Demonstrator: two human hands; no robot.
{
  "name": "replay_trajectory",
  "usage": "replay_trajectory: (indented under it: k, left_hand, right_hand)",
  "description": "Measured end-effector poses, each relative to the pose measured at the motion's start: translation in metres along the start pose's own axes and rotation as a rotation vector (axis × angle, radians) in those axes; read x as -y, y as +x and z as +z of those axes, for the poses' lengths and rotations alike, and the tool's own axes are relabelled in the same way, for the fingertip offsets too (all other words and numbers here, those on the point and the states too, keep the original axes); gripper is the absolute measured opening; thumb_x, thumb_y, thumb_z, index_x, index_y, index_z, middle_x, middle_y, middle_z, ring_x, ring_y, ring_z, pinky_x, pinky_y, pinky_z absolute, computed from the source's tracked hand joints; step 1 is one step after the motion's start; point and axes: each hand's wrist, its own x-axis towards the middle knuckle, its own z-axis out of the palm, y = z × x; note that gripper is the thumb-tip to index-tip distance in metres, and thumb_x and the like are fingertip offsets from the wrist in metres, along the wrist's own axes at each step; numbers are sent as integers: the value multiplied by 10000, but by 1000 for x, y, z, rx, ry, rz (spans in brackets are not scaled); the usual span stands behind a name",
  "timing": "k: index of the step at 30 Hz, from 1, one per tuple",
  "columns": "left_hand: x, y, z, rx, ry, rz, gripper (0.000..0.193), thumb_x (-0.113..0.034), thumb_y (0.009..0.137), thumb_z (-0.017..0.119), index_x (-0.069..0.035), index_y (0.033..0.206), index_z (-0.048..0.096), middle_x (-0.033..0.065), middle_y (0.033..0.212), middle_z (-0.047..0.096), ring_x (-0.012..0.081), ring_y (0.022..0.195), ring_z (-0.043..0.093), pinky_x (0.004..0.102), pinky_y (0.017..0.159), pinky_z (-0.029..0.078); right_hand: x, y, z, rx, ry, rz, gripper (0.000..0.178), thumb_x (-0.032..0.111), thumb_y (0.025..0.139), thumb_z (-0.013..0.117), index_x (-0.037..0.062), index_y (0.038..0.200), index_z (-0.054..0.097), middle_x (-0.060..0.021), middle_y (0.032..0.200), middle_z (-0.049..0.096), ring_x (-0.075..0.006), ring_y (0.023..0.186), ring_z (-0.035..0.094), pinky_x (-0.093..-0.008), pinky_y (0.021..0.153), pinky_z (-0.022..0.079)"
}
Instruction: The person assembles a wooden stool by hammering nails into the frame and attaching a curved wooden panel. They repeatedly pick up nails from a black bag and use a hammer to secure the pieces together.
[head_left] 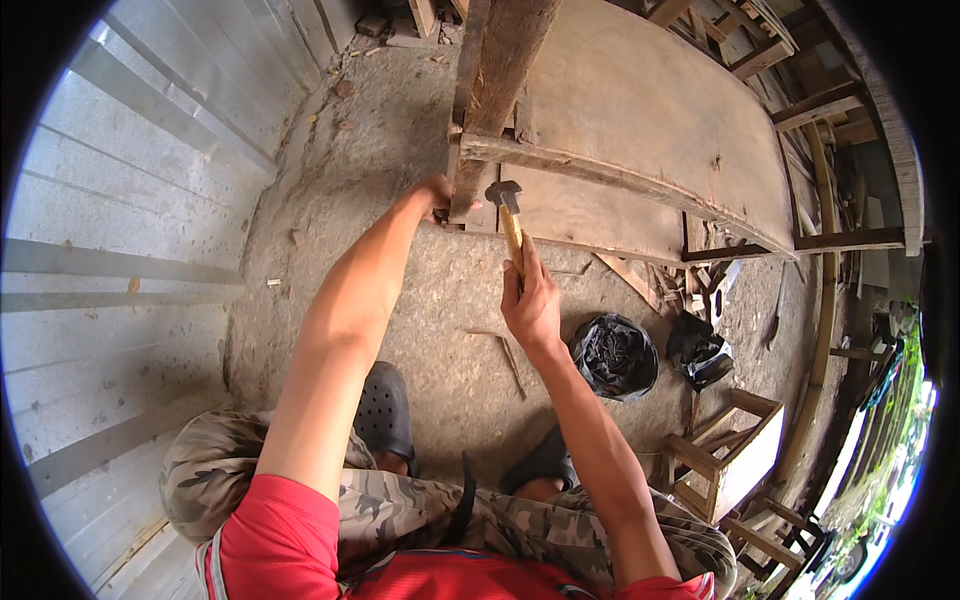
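My right hand (pixel 533 302) is closed around the light wooden handle of a hammer (pixel 513 232). The hammer's dark metal head points up and away, just right of a wooden post (pixel 505 65). My left hand (pixel 437 196) reaches to the post's near lower end and wraps round it. The post hides most of its fingers; a fingertip shows on the right side. A wooden rail (pixel 620 180) joins the post and runs right across a large plywood panel (pixel 640 95) in the wooden frame.
Corrugated metal sheeting (pixel 130 280) walls the left side. Two black plastic bags (pixel 613 357) stand on the rough concrete floor (pixel 440 300), right of my right forearm. Wood scraps (pixel 630 280) lie near them. A small wooden stool-like frame (pixel 735 450) is at the lower right. My shod feet (pixel 383 410) are below.
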Motion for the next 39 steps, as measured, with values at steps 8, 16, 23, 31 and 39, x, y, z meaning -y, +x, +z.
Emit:
replay_trajectory:
  k: [8,16,23,31,39]
  left_hand:
    - [6,1,-5,-40,52,-20,368,-320,739,886,-47,791,645,43,668,626,156,564,579,370,532,529]
    - [-6,-7,0,76,-22,13,396,-337,721,897,-40,822,655,41,682,629,159,586,593,383,556,536]
    - [-8,1,13,74,-21,10,399,-351,721,896,-40,820,666,52,697,640,155,597,595,375,556,534]
    - [15,23,10,39,-43,55,380,-332,723,898,-44,816,667,48,684,629,170,565,577,378,504,513]
    - [17,7,-12,19,-65,73,428,-330,701,920,-19,855,669,65,701,630,176,583,579,401,505,512]
  right_hand:
    - [6,10,-3,94,-34,-1,484,106,948,556,-33,1396,435,-342,1065,636,-486,886,662,-509,691,562]
    - [-7,8,-5,250,-146,170,442,116,975,558,-16,1382,447,-328,1044,642,-468,859,676,-491,672,552]
    - [-15,-10,1,158,-74,94,473,115,974,554,-10,1408,414,-345,1025,636,-489,847,672,-509,661,545]
    - [7,8,-9,27,-31,-11,506,147,983,530,-17,1435,373,-347,1043,637,-490,862,664,-492,680,565]
    - [-2,1,5,197,-87,75,505,150,987,533,-2,1439,368,-345,1067,638,-492,891,664,-510,695,564]
